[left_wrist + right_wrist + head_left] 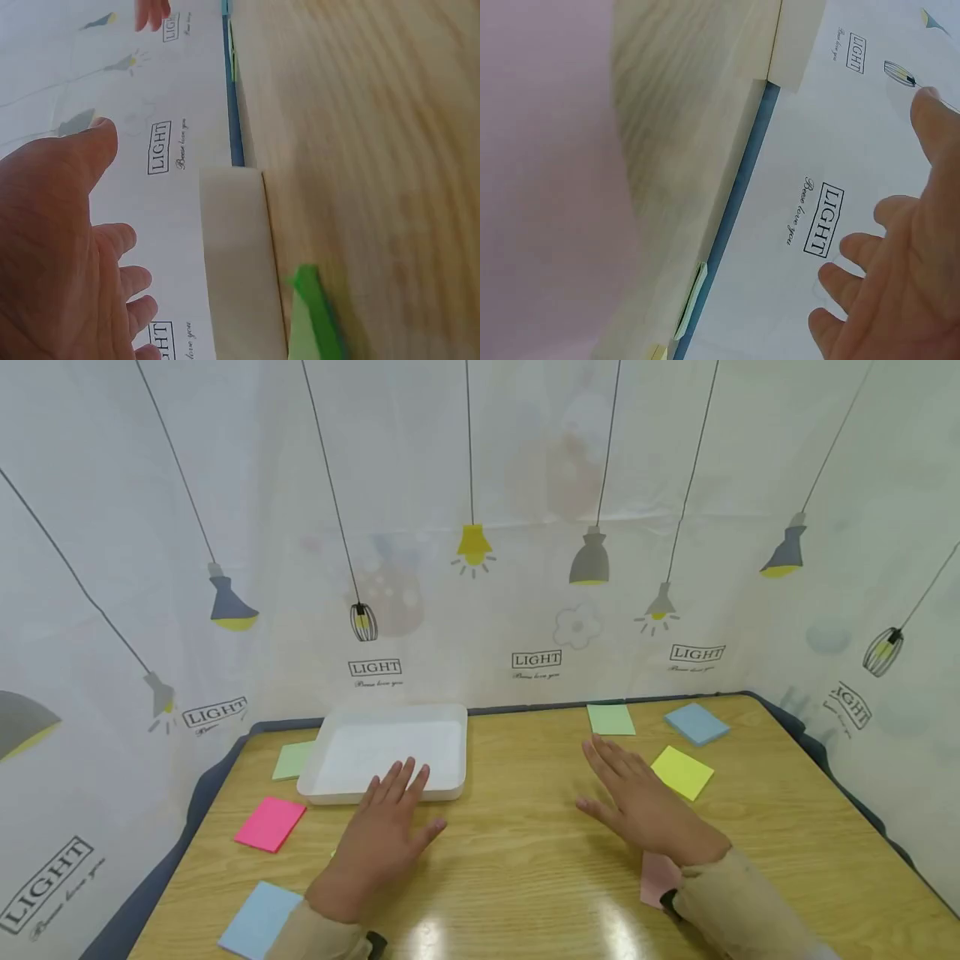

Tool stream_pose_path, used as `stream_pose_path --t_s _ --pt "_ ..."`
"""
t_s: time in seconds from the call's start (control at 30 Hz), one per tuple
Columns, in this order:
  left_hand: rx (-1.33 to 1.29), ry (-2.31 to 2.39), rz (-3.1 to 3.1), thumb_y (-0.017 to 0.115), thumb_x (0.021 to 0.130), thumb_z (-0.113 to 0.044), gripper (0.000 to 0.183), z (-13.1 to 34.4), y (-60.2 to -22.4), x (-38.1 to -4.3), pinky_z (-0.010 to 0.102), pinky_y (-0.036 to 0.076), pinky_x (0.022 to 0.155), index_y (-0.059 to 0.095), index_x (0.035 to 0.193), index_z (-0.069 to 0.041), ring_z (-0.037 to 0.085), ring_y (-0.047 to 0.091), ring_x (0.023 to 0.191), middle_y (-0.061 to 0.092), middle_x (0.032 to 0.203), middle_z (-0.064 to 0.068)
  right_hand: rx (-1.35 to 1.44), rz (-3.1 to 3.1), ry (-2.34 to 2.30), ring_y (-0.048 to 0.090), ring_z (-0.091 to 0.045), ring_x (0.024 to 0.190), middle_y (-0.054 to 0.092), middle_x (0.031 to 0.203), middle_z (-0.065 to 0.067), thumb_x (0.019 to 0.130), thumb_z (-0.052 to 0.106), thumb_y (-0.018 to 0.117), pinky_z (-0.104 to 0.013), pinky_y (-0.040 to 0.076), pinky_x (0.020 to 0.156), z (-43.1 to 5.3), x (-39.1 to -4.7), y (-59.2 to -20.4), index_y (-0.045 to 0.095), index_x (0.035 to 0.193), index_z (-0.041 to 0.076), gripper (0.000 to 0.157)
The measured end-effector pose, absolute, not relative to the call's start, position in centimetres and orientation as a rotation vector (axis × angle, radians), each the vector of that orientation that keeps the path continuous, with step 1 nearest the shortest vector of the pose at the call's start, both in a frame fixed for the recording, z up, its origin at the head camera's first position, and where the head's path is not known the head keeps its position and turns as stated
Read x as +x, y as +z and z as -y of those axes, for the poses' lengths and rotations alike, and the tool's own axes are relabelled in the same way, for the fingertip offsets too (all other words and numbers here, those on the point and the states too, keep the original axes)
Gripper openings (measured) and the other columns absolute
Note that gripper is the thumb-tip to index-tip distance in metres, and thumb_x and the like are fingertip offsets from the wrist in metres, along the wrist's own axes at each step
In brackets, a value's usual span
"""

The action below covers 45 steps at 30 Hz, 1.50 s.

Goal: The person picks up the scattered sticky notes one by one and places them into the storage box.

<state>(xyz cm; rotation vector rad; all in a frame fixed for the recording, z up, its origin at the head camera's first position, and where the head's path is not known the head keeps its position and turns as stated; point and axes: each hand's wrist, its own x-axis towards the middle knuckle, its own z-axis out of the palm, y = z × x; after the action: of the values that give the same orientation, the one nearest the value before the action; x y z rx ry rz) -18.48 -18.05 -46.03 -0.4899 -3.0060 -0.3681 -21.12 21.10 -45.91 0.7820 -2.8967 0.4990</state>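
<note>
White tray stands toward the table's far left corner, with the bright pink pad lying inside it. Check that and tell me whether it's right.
Wrong on one point: the head view shows the bright pink pad lying on the table, outside the white tray. The tray does stand toward the table's far left corner.

tray (pixel 386 739): white | papers (pixel 271 824): pink, blue, yellow, green | table (pixel 517 827): wood-grained | backdrop (pixel 420 460): white, lamp-printed

I see one left hand (pixel 384 843), one right hand (pixel 651 806), one white tray (pixel 448 743) and one table (pixel 517 793). There are seven paper squares (pixel 697 724): two green squares (pixel 611 720), two blue squares (pixel 259 917), two pink squares (pixel 272 824) and one yellow square (pixel 686 773). Maybe an eighth square (pixel 321 322) peeks out too.
</note>
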Motion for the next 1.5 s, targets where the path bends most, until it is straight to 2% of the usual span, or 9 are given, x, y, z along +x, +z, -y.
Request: stream_pose_path --t_s 0.17,0.33,0.57,0.73,0.9,1.13,1.33,1.5 --pt "-0.496 -0.314 2.984 0.052 0.103 -0.057 0.079 19.9 -45.2 -18.8 0.059 0.016 0.129 0.028 0.165 -0.013 0.035 0.017 0.161 0.022 0.173 0.013 0.811 2.85 0.615 0.022 -0.042 0.158 0.012 0.174 -0.016 0.105 0.058 0.048 -0.06 0.025 0.125 -20.3 -22.2 -45.3 0.013 0.168 0.011 0.085" --pt "-0.477 -0.299 2.973 0.05 0.104 -0.058 0.08 21.9 -44.4 -19.6 0.06 0.017 0.128 0.026 0.165 -0.013 0.039 0.018 0.16 0.023 0.172 0.015 0.831 2.838 0.665 0.026 -0.04 0.157 0.014 0.174 -0.016 0.104 0.059 0.049 -0.059 0.032 0.122 -18.6 -23.2 -43.8 0.012 0.168 0.014 0.086" --pt "-0.448 -0.334 2.94 0.051 0.105 -0.054 0.078 24.3 -43.7 -20.9 0.062 0.021 0.126 0.027 0.165 -0.01 0.044 0.022 0.157 0.025 0.171 0.02 0.878 2.857 0.676 0.023 -0.035 0.159 0.012 0.175 -0.011 0.105 0.058 0.049 -0.057 0.035 0.121 -16.3 -24.8 -41.5 0.012 0.168 0.015 0.085" --pt "-0.418 -0.344 2.947 0.05 0.106 -0.053 0.078 25.8 -43.0 -21.8 0.066 0.026 0.122 0.028 0.164 -0.006 0.046 0.023 0.156 0.026 0.169 0.024 0.852 2.917 0.708 0.026 -0.039 0.157 0.008 0.176 -0.009 0.105 0.062 0.045 -0.06 0.044 0.113 -15.3 -26.1 -40.7 0.008 0.168 0.018 0.085" --pt "-0.368 -0.355 2.982 0.045 0.107 -0.056 0.08 27.6 -42.7 -22.8 0.07 0.027 0.119 0.026 0.164 -0.003 0.051 0.023 0.154 0.023 0.169 0.027 0.807 2.954 0.737 0.027 -0.041 0.156 0.009 0.176 -0.009 0.105 0.062 0.044 -0.064 0.039 0.115 -14.3 -27.2 -40.5 0.009 0.169 0.02 0.084" --pt "-0.239 -0.369 3.044 0.04 0.107 -0.059 0.084 29.5 -43.0 -23.8 0.071 0.025 0.12 0.022 0.164 -0.001 0.056 0.024 0.151 0.019 0.169 0.03 0.815 2.956 0.793 0.027 -0.036 0.157 0.015 0.175 -0.011 0.106 0.058 0.047 -0.058 0.034 0.122 -12.2 -28.6 -40.7 0.012 0.168 0.017 0.083" --pt "-0.022 -0.409 3.102 0.036 0.107 -0.062 0.089 30.7 -43.9 -24.8 0.069 0.028 0.119 0.017 0.164 0.002 0.055 0.02 0.152 0.019 0.167 0.032 0.788 2.996 0.865 0.022 -0.035 0.159 0.014 0.175 -0.011 0.106 0.059 0.045 -0.056 0.027 0.126 -10.1 -29.9 -41.7 0.01 0.169 0.016 0.083" --pt "0.056 -0.477 3.118 0.037 0.106 -0.062 0.089 31.6 -44.5 -25.7 0.069 0.031 0.117 0.016 0.163 0.003 0.055 0.02 0.151 0.019 0.166 0.033 0.757 3.022 1.015 0.041 -0.036 0.15 0.014 0.175 -0.011 0.105 0.061 0.044 -0.057 0.032 0.123 -8.3 -30.6 -42.9 0.01 0.169 0.017 0.084"
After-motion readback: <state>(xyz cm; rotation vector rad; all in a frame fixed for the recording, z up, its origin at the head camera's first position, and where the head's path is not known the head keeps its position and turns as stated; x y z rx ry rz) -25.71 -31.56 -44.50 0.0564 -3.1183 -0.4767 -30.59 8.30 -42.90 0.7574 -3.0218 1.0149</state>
